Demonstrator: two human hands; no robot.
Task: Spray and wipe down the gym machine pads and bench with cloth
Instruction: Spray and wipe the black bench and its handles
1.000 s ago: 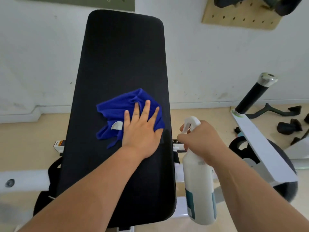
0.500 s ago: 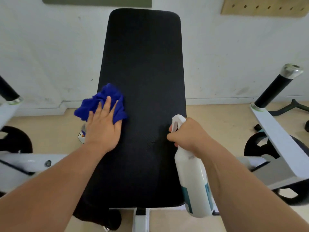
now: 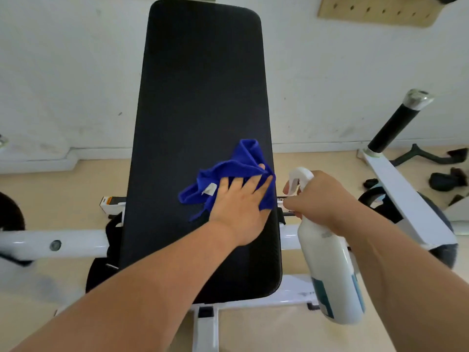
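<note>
A long black bench pad (image 3: 200, 102) runs away from me on a white frame. My left hand (image 3: 241, 207) lies flat on a crumpled blue cloth (image 3: 228, 174), pressing it against the pad's right edge, fingers spread. The cloth's white tag shows beside my fingers. Just right of the pad, my right hand (image 3: 319, 199) grips the neck of a white spray bottle (image 3: 330, 270) with a teal label, its nozzle pointing left toward the pad.
A white frame bar (image 3: 50, 243) crosses under the pad. A black-gripped handle (image 3: 396, 123) on a white arm rises at right. Dark attachments (image 3: 446, 180) lie on the beige floor by the white wall. A wooden pegboard (image 3: 375, 11) hangs top right.
My left hand has swept the cloth from the pad's left edge across to its right edge. The right hand and bottle stay beside the pad.
</note>
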